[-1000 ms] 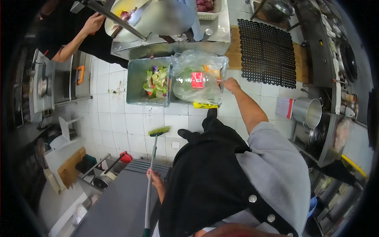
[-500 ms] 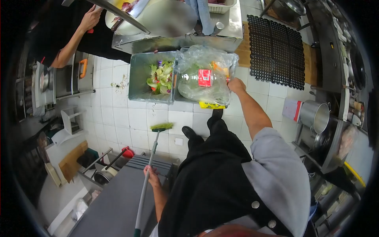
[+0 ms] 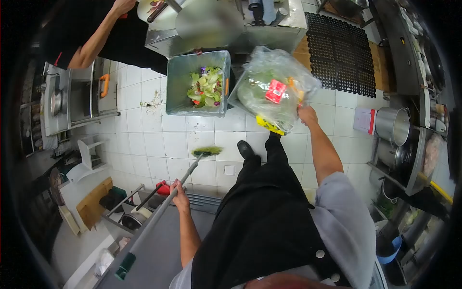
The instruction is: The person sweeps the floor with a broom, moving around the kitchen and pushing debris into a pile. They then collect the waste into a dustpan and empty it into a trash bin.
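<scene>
My left hand [image 3: 179, 192] is wrapped round the grey pole of a broom [image 3: 190, 171]. The green bristles of the broom rest on the floor tiles, left of my feet. With my right hand [image 3: 307, 114] I grip the near right rim of a bin [image 3: 239, 98] lined with a clear plastic bag [image 3: 269, 60]. A big clear bottle with a red label [image 3: 275, 91] lies on top in this bin, and a yellow piece [image 3: 269, 124] shows at its near side. To the left stands a second lined bin [image 3: 175, 91] with lettuce scraps [image 3: 209, 86] inside.
Food crumbs [image 3: 154, 98] lie on the tiles left of the bins. Behind the bins is a steel counter [image 3: 269, 36], where another person's arm [image 3: 98, 41] reaches in from the left. A black rubber mat [image 3: 341, 53] and a large pot [image 3: 392, 126] are on the right.
The bottle bin has turned and come away from the lettuce bin, leaving a gap, with my right hand still on its rim. The broom's pole now leans further left.
</scene>
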Action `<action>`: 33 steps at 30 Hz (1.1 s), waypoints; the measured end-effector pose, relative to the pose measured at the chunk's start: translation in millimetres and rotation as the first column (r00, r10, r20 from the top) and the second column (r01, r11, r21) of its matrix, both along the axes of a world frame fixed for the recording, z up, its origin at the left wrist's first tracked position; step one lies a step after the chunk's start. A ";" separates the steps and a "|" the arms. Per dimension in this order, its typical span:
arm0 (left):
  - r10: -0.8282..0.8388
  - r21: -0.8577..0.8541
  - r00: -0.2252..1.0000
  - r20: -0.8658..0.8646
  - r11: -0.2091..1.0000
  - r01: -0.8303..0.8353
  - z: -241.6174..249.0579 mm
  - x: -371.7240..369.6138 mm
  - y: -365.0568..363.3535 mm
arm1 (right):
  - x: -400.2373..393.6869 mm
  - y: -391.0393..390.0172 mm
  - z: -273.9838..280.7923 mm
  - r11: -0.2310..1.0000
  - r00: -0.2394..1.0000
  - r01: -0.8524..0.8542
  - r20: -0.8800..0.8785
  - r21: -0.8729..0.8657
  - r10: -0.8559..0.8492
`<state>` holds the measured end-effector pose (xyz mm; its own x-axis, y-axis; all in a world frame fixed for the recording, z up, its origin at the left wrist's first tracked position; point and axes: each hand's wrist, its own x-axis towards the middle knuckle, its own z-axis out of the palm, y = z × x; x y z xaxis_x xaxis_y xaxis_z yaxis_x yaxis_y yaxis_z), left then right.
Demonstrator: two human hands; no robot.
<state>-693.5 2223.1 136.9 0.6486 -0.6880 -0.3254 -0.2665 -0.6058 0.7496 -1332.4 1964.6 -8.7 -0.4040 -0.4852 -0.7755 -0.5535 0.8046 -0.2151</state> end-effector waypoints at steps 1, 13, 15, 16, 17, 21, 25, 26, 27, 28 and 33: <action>-0.003 0.028 1.000 -0.007 1.000 0.003 8.3 3.1 -8.7 | -0.5 15.8 -1.7 0.998 0.998 0.060 0.027 -0.009 -0.060; 0.010 -0.004 0.999 -0.046 1.000 -0.010 -0.1 47.3 -3.1 | 1.1 229.3 -47.9 0.595 0.571 0.801 0.216 0.062 -0.792; 0.030 -0.025 0.997 -0.071 0.999 -0.031 -2.1 44.7 -1.7 | 6.5 261.4 -51.5 0.541 0.505 0.832 0.233 0.126 -0.831; 0.035 -0.038 0.996 -0.081 0.999 -0.038 -1.0 41.4 -4.5 | 9.7 272.7 -53.6 0.501 0.465 0.855 0.226 0.137 -0.856; 0.026 -0.020 0.997 -0.077 0.999 -0.028 0.9 37.7 -6.7 | 13.7 282.9 -56.4 0.457 0.421 0.877 0.220 0.150 -0.880; -0.053 -0.003 0.998 -0.028 0.999 0.053 5.1 27.0 -18.6 | 21.9 302.7 -55.4 0.331 0.292 0.937 0.268 0.114 -0.918; -0.092 -0.008 0.993 -0.075 0.996 0.091 7.3 18.7 -32.2 | -3.2 313.8 -52.0 0.264 0.209 0.948 0.282 0.177 -0.936; -0.109 0.011 0.992 -0.065 0.994 0.110 6.7 17.1 -39.6 | -8.4 315.3 -42.5 0.265 0.206 0.948 0.293 0.178 -0.934; -0.122 0.041 0.991 -0.052 0.991 0.124 7.6 17.5 -40.6 | -12.4 323.3 -33.9 0.267 0.206 0.946 0.296 0.184 -0.933; -0.138 0.079 0.990 -0.039 0.987 0.141 11.3 20.4 -37.3 | -18.7 338.2 -29.7 0.332 0.264 0.922 0.303 0.201 -0.916; -0.157 0.057 0.976 -0.152 0.984 0.167 -17.3 39.1 -20.4 | -31.2 368.3 14.0 0.635 0.530 0.708 0.360 0.310 -0.768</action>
<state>-654.4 2202.6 119.6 0.4721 -0.7527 -0.4589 -0.2554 -0.6150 0.7460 -1363.6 2332.8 5.3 -0.1958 -0.0676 -0.9783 0.3762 0.9161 -0.1386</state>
